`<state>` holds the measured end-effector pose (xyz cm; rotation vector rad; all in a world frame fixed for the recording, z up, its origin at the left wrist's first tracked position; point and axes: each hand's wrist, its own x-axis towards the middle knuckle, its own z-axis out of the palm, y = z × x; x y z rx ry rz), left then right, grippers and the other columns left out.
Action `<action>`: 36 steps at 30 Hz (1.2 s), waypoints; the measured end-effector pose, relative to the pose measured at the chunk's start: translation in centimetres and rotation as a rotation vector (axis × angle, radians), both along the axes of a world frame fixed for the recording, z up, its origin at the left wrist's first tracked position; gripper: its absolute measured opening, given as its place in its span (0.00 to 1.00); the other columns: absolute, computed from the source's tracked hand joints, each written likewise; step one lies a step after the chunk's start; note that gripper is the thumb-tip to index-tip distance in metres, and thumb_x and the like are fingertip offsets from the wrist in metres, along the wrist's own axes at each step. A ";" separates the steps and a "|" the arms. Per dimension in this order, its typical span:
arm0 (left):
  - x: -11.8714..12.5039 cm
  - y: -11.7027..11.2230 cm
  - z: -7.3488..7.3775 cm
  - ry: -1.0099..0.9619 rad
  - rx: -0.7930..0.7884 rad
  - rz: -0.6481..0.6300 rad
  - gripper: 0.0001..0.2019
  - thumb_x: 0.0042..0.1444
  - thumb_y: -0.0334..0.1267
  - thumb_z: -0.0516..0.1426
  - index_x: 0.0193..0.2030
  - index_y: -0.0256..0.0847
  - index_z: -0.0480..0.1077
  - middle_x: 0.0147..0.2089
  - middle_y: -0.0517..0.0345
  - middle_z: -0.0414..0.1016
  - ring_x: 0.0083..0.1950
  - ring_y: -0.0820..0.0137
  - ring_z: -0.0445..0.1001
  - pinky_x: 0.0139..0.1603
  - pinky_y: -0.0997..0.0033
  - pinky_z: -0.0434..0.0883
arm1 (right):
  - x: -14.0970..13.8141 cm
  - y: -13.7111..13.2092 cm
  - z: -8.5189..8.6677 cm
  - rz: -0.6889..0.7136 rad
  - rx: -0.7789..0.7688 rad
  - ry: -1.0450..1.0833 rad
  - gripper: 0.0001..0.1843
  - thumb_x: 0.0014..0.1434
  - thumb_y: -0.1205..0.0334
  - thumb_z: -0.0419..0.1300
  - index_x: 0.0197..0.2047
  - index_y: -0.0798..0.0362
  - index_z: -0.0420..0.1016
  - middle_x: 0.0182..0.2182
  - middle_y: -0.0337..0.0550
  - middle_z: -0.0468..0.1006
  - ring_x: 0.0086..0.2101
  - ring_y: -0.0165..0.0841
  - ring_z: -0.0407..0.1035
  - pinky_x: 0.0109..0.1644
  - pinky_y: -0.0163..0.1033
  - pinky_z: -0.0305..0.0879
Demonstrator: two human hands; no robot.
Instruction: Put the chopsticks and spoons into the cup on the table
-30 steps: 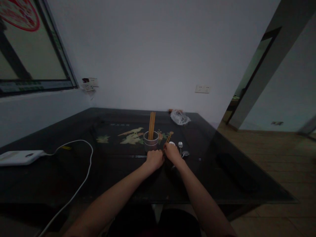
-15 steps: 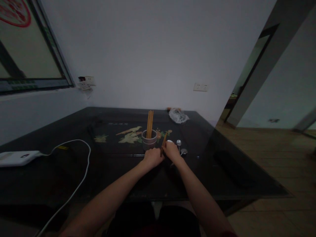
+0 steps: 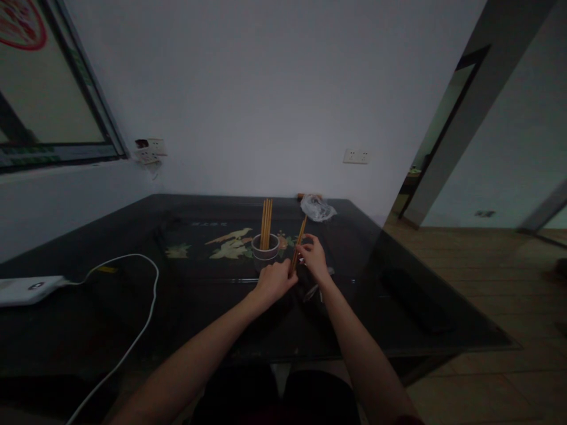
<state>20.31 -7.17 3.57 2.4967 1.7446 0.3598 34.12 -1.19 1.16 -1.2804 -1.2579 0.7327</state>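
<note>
A small round cup [image 3: 264, 246] stands on the dark table [image 3: 199, 295] with several wooden chopsticks [image 3: 266, 215] upright in it. Just right of the cup, both hands hold another pair of chopsticks [image 3: 299, 239] tilted up and to the right. My left hand [image 3: 275, 281] pinches their lower end. My right hand [image 3: 314, 256] is closed round their middle. Metal spoons [image 3: 316, 287] lie on the table under my right hand, partly hidden.
A white power bank [image 3: 24, 289] with a white cable [image 3: 142, 319] lies at the left. A crumpled clear plastic bag [image 3: 317, 208] sits at the table's far edge. A long dark object [image 3: 414, 301] lies at the right. The table's right edge borders wooden floor.
The chopsticks held in both hands have been raised from near the table to a steeper tilt. My right hand has lifted off the spoons and moved up along the sticks.
</note>
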 end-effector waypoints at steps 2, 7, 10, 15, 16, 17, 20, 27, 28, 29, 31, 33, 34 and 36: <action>0.1 -0.2 0.2 0.010 -0.007 -0.008 0.14 0.59 0.46 0.47 0.43 0.41 0.67 0.37 0.49 0.77 0.38 0.59 0.77 0.38 0.64 0.69 | 0.3 0.1 0.4 0.014 0.003 0.073 0.25 0.50 0.59 0.60 0.52 0.55 0.62 0.26 0.39 0.76 0.21 0.30 0.71 0.16 0.29 0.62; 0.1 -0.5 0.6 0.019 -0.007 -0.011 0.13 0.59 0.46 0.49 0.44 0.43 0.66 0.37 0.51 0.77 0.39 0.60 0.77 0.39 0.66 0.68 | 0.4 -0.6 2.2 0.096 0.044 0.172 0.18 0.49 0.57 0.61 0.42 0.56 0.69 0.24 0.42 0.77 0.23 0.33 0.72 0.17 0.30 0.64; 0.0 -0.4 0.6 -0.008 0.013 -0.045 0.13 0.60 0.47 0.49 0.46 0.44 0.66 0.38 0.53 0.77 0.40 0.60 0.77 0.39 0.67 0.68 | 0.3 -1.5 3.4 0.152 0.129 0.146 0.16 0.50 0.56 0.61 0.40 0.56 0.71 0.24 0.41 0.77 0.25 0.34 0.73 0.20 0.31 0.66; -0.4 0.3 0.2 -0.104 0.051 -0.064 0.14 0.61 0.47 0.48 0.47 0.42 0.65 0.37 0.52 0.77 0.38 0.62 0.77 0.36 0.69 0.67 | 0.4 -2.5 4.0 0.233 0.266 -0.046 0.13 0.52 0.56 0.60 0.39 0.54 0.73 0.28 0.43 0.77 0.30 0.35 0.73 0.24 0.33 0.69; -0.5 0.5 0.1 -0.136 0.056 -0.071 0.14 0.61 0.46 0.49 0.47 0.42 0.65 0.37 0.52 0.77 0.38 0.62 0.76 0.36 0.70 0.67 | 0.4 -2.5 3.9 0.247 0.274 -0.082 0.13 0.52 0.56 0.60 0.39 0.54 0.73 0.29 0.43 0.77 0.30 0.35 0.73 0.25 0.33 0.69; -0.6 0.7 0.0 -0.173 0.056 -0.083 0.13 0.61 0.45 0.49 0.47 0.41 0.66 0.37 0.52 0.77 0.38 0.63 0.76 0.35 0.71 0.67 | 0.5 -2.6 3.9 0.262 0.278 -0.114 0.12 0.52 0.56 0.60 0.38 0.54 0.73 0.29 0.43 0.77 0.30 0.35 0.73 0.27 0.33 0.70; -0.8 1.2 -0.3 -0.303 0.002 -0.122 0.12 0.61 0.42 0.50 0.45 0.40 0.69 0.32 0.54 0.77 0.34 0.66 0.76 0.34 0.73 0.66 | 0.6 -2.7 3.8 0.296 0.278 -0.186 0.11 0.53 0.56 0.59 0.36 0.54 0.73 0.29 0.43 0.78 0.31 0.35 0.73 0.30 0.34 0.70; -1.0 1.5 -0.5 -0.488 -0.112 -0.187 0.13 0.60 0.42 0.49 0.44 0.39 0.71 0.24 0.60 0.74 0.27 0.69 0.74 0.33 0.73 0.67 | 0.7 -3.2 4.1 0.274 0.268 -0.263 0.10 0.54 0.56 0.58 0.33 0.54 0.75 0.29 0.44 0.77 0.31 0.35 0.72 0.31 0.35 0.71; -1.0 1.5 -0.5 -0.490 -0.113 -0.186 0.13 0.60 0.42 0.49 0.44 0.39 0.71 0.24 0.60 0.74 0.27 0.69 0.74 0.33 0.73 0.67 | 0.8 -3.2 4.1 0.271 0.270 -0.270 0.10 0.54 0.56 0.58 0.33 0.54 0.75 0.28 0.43 0.77 0.31 0.35 0.72 0.31 0.35 0.71; -1.1 1.5 -0.4 -0.490 -0.113 -0.188 0.13 0.60 0.42 0.49 0.43 0.39 0.71 0.23 0.60 0.73 0.27 0.69 0.74 0.33 0.73 0.67 | 0.9 -3.1 4.1 0.267 0.271 -0.278 0.10 0.54 0.56 0.58 0.34 0.54 0.75 0.28 0.43 0.77 0.31 0.35 0.72 0.31 0.35 0.71; -1.1 1.5 -0.4 -0.497 -0.106 -0.203 0.13 0.60 0.42 0.49 0.42 0.39 0.72 0.23 0.60 0.73 0.27 0.69 0.74 0.32 0.74 0.66 | 1.0 -2.9 3.9 0.258 0.270 -0.290 0.11 0.54 0.56 0.59 0.34 0.54 0.76 0.29 0.43 0.77 0.32 0.35 0.72 0.31 0.34 0.71; -1.1 1.5 -0.5 -0.499 -0.097 -0.217 0.12 0.60 0.41 0.50 0.41 0.39 0.72 0.23 0.60 0.74 0.27 0.69 0.74 0.32 0.74 0.66 | 1.1 -2.8 3.9 0.267 0.274 -0.287 0.11 0.54 0.55 0.59 0.35 0.54 0.77 0.29 0.43 0.78 0.32 0.35 0.72 0.32 0.35 0.71; -1.1 1.5 -0.5 -0.496 -0.093 -0.219 0.12 0.60 0.41 0.50 0.41 0.39 0.72 0.24 0.60 0.74 0.27 0.69 0.74 0.32 0.74 0.66 | 1.1 -2.8 3.9 0.274 0.279 -0.280 0.12 0.54 0.55 0.59 0.35 0.54 0.77 0.29 0.43 0.78 0.32 0.35 0.72 0.32 0.35 0.71; -1.1 1.5 -0.6 -0.484 -0.087 -0.221 0.12 0.60 0.41 0.50 0.41 0.39 0.72 0.25 0.59 0.74 0.27 0.69 0.74 0.32 0.74 0.66 | 1.2 -2.8 3.9 0.289 0.288 -0.268 0.12 0.53 0.55 0.60 0.35 0.54 0.77 0.29 0.44 0.78 0.31 0.35 0.72 0.33 0.36 0.71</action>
